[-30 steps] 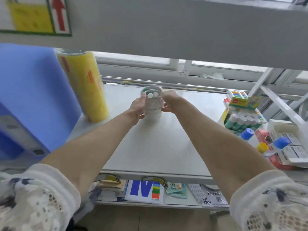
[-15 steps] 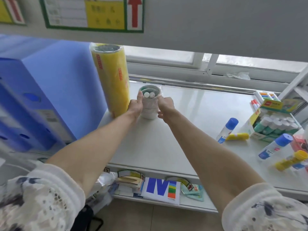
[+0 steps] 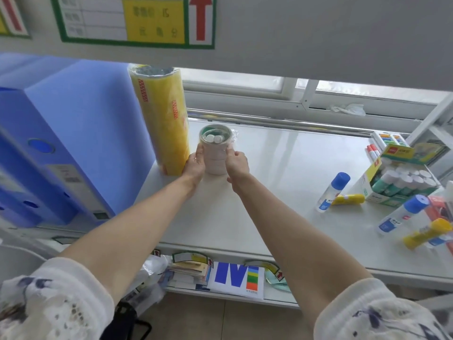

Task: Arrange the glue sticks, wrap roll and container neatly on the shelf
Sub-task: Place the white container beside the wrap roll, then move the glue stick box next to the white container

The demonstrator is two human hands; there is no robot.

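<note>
Container: white tub (image 3: 215,155) standing upright on the shelf (image 3: 282,173), just right of the wrap roll, two white-capped glue sticks (image 3: 213,138) inside.
Left hand (image 3: 195,165): grip closed against the tub's left side.
Right hand (image 3: 236,164): grip closed against its right side.
Wrap roll: yellow roll (image 3: 163,119) upright beside blue file boxes (image 3: 61,143).
Loose glue sticks: blue-capped one (image 3: 333,192) and yellow one (image 3: 348,199) lying well to the right, near an open carton of sticks (image 3: 402,182).
</note>
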